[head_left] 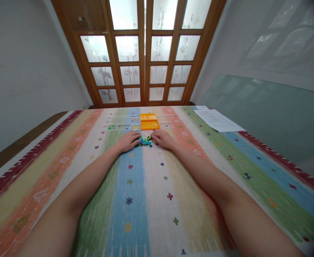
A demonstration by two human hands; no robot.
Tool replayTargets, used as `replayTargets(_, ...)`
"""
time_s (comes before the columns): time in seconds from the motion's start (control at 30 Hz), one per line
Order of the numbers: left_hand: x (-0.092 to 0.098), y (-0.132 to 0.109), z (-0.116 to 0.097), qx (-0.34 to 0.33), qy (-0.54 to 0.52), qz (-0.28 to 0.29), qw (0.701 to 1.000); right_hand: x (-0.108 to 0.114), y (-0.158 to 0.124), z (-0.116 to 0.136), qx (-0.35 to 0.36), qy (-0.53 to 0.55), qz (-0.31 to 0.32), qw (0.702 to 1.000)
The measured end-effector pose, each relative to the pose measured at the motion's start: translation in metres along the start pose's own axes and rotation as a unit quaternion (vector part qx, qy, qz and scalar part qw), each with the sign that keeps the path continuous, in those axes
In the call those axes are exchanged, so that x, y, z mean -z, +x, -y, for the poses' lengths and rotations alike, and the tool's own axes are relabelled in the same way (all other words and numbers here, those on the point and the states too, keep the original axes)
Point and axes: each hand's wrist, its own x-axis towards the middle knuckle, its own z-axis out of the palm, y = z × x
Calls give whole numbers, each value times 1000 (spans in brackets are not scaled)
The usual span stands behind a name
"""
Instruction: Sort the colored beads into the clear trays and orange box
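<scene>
A small pile of tiny blue, green, dark and pale pieces lies on the striped tablecloth between my two hands. My left hand rests palm down at the pile's left side, fingers stretched out and touching its edge. On the opposite side, my right hand has its fingers bent together at the pile's upper right edge. Whatever those fingertips hold, if anything, is too small to make out. Just beyond the pile stands an orange two-part tray, with a few small pale bits in its nearer section.
Clear plastic trays flank the orange one; the left tray holds small green and yellow pieces, the right tray a blue one. Printed paper sheets lie at the far right. Behind the striped tablecloth are wooden glass-paned doors.
</scene>
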Motion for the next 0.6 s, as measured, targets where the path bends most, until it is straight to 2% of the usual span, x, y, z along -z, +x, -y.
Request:
replayTargets(0.4,-3,0,3,1,-13,-10,1000,2,3,5,8,-106,19,994)
replayTargets(0.6,-2,0,2,2,-12,-11,1000,1,4,7,-10,-104,2,995)
